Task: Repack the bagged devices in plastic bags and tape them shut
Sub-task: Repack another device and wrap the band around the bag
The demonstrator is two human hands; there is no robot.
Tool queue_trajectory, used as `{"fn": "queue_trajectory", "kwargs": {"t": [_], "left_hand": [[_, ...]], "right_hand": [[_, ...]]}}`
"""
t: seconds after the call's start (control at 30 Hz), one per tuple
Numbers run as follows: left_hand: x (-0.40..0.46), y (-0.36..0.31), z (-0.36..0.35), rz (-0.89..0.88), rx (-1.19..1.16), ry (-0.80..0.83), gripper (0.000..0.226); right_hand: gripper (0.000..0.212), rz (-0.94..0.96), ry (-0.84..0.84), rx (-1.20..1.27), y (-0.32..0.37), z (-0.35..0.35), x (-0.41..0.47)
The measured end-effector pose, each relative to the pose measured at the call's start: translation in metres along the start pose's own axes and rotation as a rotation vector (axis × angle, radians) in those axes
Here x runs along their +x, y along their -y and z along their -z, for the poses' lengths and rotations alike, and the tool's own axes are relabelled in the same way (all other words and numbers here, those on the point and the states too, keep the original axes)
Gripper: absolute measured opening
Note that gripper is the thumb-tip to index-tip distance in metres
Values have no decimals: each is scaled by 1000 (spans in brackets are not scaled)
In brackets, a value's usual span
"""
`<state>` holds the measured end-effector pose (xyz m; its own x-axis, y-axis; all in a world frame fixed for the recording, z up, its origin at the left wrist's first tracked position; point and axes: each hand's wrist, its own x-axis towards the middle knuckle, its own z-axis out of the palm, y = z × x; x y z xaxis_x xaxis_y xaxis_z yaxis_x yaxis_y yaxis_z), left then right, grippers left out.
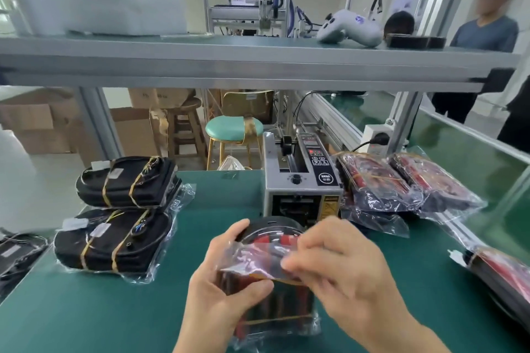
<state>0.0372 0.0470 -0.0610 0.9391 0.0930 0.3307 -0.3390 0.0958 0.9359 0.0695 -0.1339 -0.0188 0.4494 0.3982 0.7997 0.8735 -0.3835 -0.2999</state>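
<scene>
Green matting on the worktop, smooth and flat. At its near middle, a black-and-red device with a rounded top, banded with yellowish rubber bands, sheathed in a crinkly clear plastic bag. Left hand curled around the left side of the bagged device, thumb pressed on the folded bag flap. Right hand pinching the flap from the right, fingers bent, slightly blurred. Just behind, a boxy grey metal tape dispenser with a black control panel and a round knob. To the left, two flat black oval bundles strapped with yellow bands, stacked, the lower one on a loose clear bag. To the right of the dispenser, glossy bagged red-and-black devices lying side by side, another at the far right edge. Above, an aluminium shelf carrying a white rounded handheld unit and white foam blocks
</scene>
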Motion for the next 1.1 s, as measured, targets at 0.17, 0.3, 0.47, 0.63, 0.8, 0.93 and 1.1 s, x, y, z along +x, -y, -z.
{"fn": "queue_trajectory", "kwargs": {"t": [0.17,0.3,0.47,0.63,0.8,0.93,1.1], "left_hand": [[8,-14,10,149,-197,116,79],[30,-25,13,303,-135,99,40],[27,-22,2,114,136,177,65],[22,-18,15,84,86,-77,70],[15,-22,19,42,124,-206,72],[12,-25,18,44,121,-207,66],[10,-26,18,35,118,-195,67]], "right_hand": [[30,143,7,-266,-1,-16,-36],[36,124,7,-274,-3,-21,-32],[11,-54,18,-46,0,-10,-31],[12,-862,-340,300,-16,1,-13],[5,-1368,-302,489,-53,-31,0],[6,-1544,-396,579,-63,-50,8],[10,-1602,-541,591,-64,-59,14]]}}
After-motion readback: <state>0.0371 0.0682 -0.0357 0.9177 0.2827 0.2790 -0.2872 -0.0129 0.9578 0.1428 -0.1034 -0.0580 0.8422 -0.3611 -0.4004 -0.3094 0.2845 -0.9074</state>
